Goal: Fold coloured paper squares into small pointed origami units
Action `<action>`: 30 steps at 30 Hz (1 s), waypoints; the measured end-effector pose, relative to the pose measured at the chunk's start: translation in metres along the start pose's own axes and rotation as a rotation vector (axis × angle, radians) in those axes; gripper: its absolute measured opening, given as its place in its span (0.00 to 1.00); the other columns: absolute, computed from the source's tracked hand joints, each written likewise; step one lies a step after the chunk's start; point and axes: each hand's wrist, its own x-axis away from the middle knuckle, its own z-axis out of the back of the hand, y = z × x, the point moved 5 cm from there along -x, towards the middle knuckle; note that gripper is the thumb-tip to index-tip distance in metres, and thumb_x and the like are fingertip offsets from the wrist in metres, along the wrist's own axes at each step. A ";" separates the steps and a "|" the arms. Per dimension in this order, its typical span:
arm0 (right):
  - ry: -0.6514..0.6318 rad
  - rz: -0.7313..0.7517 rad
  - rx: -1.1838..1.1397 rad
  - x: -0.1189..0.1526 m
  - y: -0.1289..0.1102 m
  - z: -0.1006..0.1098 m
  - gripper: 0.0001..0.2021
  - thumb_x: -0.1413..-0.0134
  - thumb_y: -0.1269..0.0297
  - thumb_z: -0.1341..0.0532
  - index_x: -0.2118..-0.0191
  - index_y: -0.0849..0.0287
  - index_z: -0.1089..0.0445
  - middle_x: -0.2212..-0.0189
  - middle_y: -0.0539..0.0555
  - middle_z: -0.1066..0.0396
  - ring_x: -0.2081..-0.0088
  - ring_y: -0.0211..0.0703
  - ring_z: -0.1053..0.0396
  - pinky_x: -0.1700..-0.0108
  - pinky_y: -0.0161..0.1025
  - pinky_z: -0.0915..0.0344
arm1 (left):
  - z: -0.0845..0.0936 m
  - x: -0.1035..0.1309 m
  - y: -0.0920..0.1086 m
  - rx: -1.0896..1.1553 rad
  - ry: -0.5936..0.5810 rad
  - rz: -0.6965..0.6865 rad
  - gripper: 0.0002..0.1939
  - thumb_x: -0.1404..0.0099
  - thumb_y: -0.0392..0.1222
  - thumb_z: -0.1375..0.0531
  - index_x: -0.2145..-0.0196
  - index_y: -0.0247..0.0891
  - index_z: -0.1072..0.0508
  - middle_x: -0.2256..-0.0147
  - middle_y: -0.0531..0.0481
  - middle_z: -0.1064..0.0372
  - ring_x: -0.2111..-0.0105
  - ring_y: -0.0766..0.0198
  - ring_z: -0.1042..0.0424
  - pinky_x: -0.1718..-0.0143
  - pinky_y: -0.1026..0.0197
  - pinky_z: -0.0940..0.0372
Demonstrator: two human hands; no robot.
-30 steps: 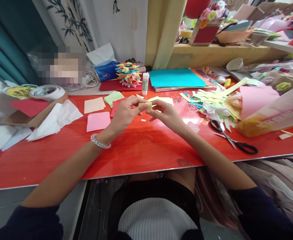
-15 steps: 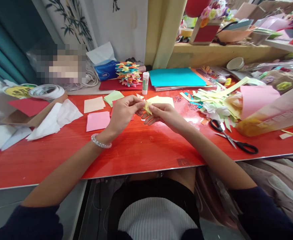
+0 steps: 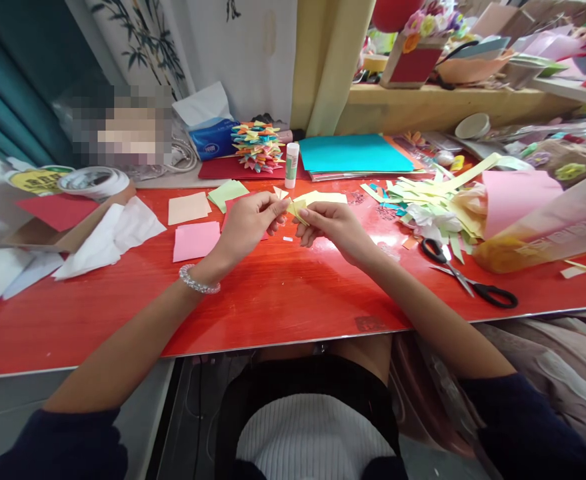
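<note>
Under both my forearms: red table [image 3: 273, 313], largest thing in reach. On its right side, heap of cut paper strips [image 3: 437, 200], mostly pale yellow-green, some blue. Toward the back, beyond my right hand, stack of teal sheets [image 3: 355, 155] lying flat. Scissors [image 3: 459, 275] lie right of my right forearm, black handles, blades slightly apart.

My left hand [image 3: 250, 223] and right hand [image 3: 330, 223] face each other near table center, fingertips close together. Both grips narrow: thumb-and-finger pinch each, paper between. Other right fingers curled under; their exact contact I can't tell.

Back of table, multicolored folded-paper ornament [image 3: 257, 148], spiky, upright. Left of my left hand, pink paper squares [image 3: 196, 241], with peach squares [image 3: 189, 209] just behind. Glue stick [image 3: 291, 165] stands upright behind the hands, cap end up.

Yellow paper piece [image 3: 297, 210] is what I've got: spans the gap, left pinch on its left end, right pinch on its right, folded look, fold details too small to read. Smallest: white scrap [image 3: 287, 239] on the table, just nearer me than the piece.
</note>
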 end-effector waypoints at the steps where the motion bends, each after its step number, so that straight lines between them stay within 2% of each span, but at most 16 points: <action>1: 0.005 -0.004 0.007 0.000 0.000 0.000 0.17 0.46 0.52 0.38 0.75 0.61 0.34 0.77 0.51 0.29 0.78 0.33 0.30 0.73 0.32 0.31 | 0.001 0.000 0.000 -0.014 0.000 -0.009 0.13 0.36 0.43 0.42 0.75 0.35 0.32 0.78 0.53 0.34 0.80 0.73 0.36 0.78 0.69 0.39; 9: 0.023 0.022 0.033 -0.002 0.002 0.001 0.18 0.47 0.49 0.38 0.73 0.61 0.34 0.80 0.50 0.30 0.81 0.33 0.32 0.78 0.32 0.33 | 0.002 0.001 0.002 -0.008 0.067 -0.042 0.15 0.35 0.45 0.43 0.76 0.35 0.32 0.77 0.52 0.34 0.79 0.73 0.36 0.78 0.69 0.39; 14: 0.063 0.027 0.064 -0.001 0.003 0.003 0.19 0.48 0.47 0.38 0.73 0.60 0.35 0.80 0.50 0.30 0.81 0.32 0.32 0.78 0.32 0.34 | 0.000 -0.002 -0.005 0.110 0.035 0.060 0.16 0.33 0.48 0.47 0.72 0.34 0.30 0.75 0.50 0.32 0.79 0.72 0.34 0.78 0.67 0.36; 17: 0.079 0.030 0.083 -0.001 0.004 0.004 0.19 0.48 0.47 0.39 0.73 0.60 0.35 0.79 0.50 0.30 0.81 0.32 0.33 0.78 0.32 0.34 | -0.003 -0.002 -0.005 0.146 -0.021 0.053 0.13 0.36 0.45 0.42 0.73 0.34 0.30 0.75 0.51 0.33 0.78 0.72 0.34 0.76 0.68 0.36; 21: -0.001 -0.018 0.047 -0.002 0.007 0.000 0.19 0.48 0.47 0.38 0.72 0.61 0.34 0.77 0.51 0.29 0.78 0.34 0.30 0.75 0.33 0.31 | -0.003 -0.002 -0.004 0.166 -0.016 0.033 0.07 0.39 0.38 0.39 0.74 0.34 0.30 0.78 0.54 0.35 0.79 0.73 0.36 0.77 0.70 0.37; 25: -0.069 0.028 0.083 -0.001 0.004 -0.003 0.17 0.48 0.50 0.37 0.70 0.61 0.33 0.75 0.52 0.28 0.75 0.37 0.28 0.70 0.36 0.29 | -0.002 -0.003 -0.006 0.214 -0.030 0.048 0.07 0.40 0.39 0.38 0.73 0.34 0.31 0.76 0.53 0.34 0.78 0.73 0.35 0.76 0.69 0.36; 30: 0.142 0.251 0.469 0.004 -0.010 0.010 0.09 0.42 0.60 0.41 0.69 0.59 0.33 0.75 0.50 0.29 0.72 0.37 0.29 0.66 0.37 0.32 | 0.002 -0.002 0.006 0.209 -0.068 -0.107 0.09 0.43 0.42 0.35 0.71 0.36 0.32 0.74 0.53 0.35 0.75 0.71 0.34 0.73 0.67 0.35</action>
